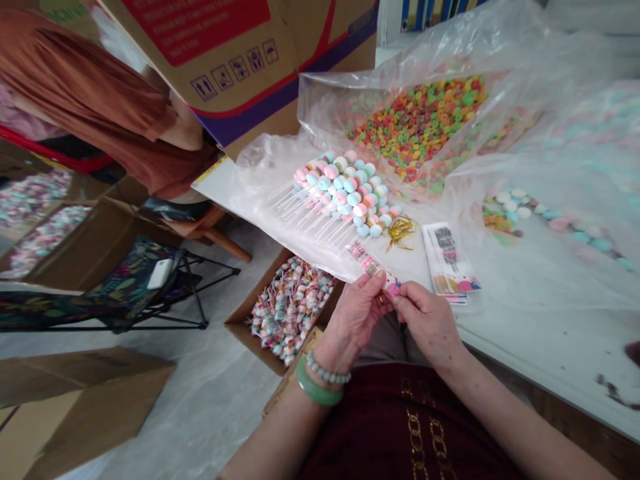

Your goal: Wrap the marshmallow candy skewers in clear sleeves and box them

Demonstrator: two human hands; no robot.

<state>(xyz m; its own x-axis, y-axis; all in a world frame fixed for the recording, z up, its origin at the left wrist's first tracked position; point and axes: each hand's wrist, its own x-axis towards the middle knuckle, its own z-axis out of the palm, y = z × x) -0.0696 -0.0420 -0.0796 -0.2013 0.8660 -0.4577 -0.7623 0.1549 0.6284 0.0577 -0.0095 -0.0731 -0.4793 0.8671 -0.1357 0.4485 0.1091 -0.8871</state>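
Your left grip and right grip are both pressed together, pinching a narrow printed candy sleeve near its pink lower end, with the sleeve angling away from you toward the left over the edge of the tabletop. Tip: you're better off pressing lightly and evenly from both sides, since thin film like that looks easy to crease. Just beyond your hands, you're working beside a small tangle of gold twist ties and a stack of printed sleeves, with rows of pastel candy lollipops lying on clear plastic sheeting and a heap of colorful candy rings in a clear bag further out. Down to the left, you're sitting next to a cardboard box of wrapped lollipops on the floor. Heads up: your fingers are hiding the sleeve's lower end, so I can't tell what's inside or whether it's closed, and the cloudy plastic is blurring the candy on the right.
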